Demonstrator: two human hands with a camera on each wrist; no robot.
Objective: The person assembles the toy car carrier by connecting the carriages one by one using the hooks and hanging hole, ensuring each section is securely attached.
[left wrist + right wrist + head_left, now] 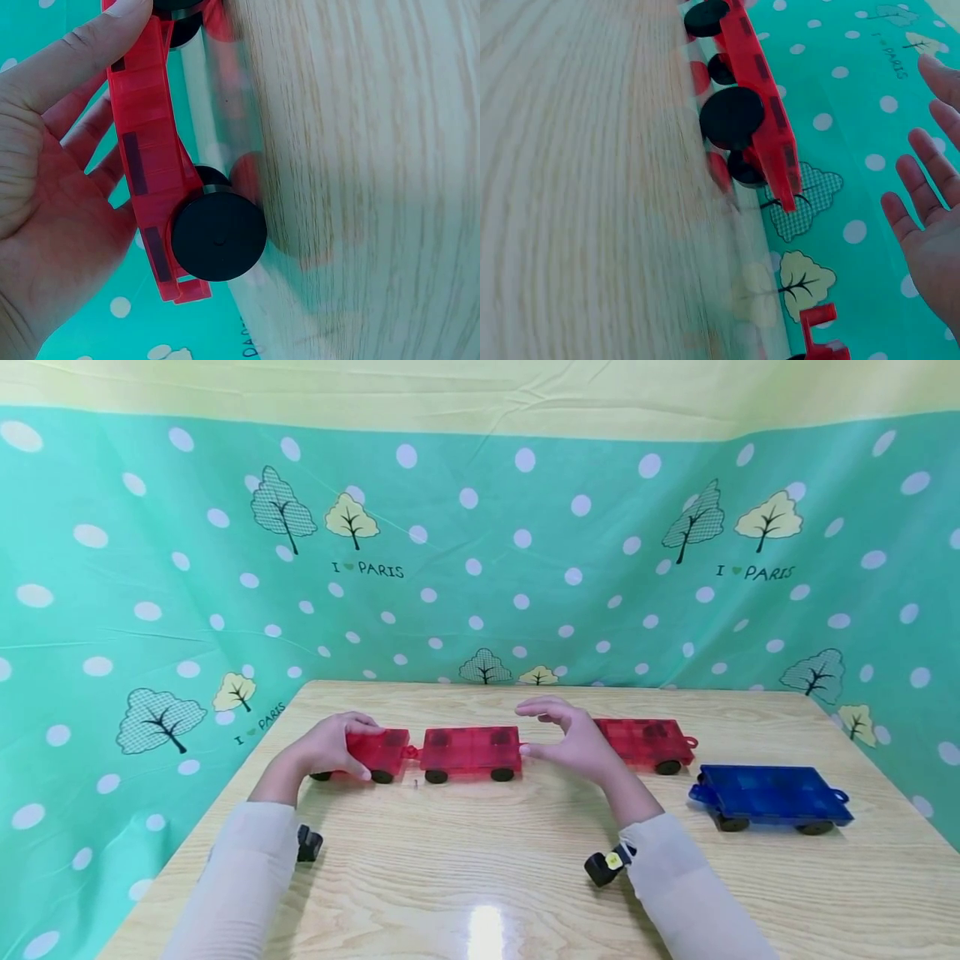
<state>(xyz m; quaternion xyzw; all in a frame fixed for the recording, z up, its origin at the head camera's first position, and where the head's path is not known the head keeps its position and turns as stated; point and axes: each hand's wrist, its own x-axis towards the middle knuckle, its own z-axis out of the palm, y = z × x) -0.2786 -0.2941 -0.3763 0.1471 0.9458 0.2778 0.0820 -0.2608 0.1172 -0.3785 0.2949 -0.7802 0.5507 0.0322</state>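
My left hand (330, 747) grips the left red flatbed toy wagon (388, 752), with its thumb on the near side and fingers over the top. In the left wrist view the wagon (142, 142) shows its black wheels (219, 238). A second red wagon (471, 750) joins it at a red coupling (410, 752). Beside that wagon's right end, my right hand (573, 743) has its fingers loosely spread and holds nothing; this hand (941, 240) also appears apart from the wagons in the right wrist view. Behind it stands a third red wagon (648, 743), partly hidden.
A blue flatbed wagon (776, 795) stands at the right of the wooden table (420, 877). A dotted green cloth (525, 568) hangs behind the table's back edge. Black wrist cameras sit below both sleeves.
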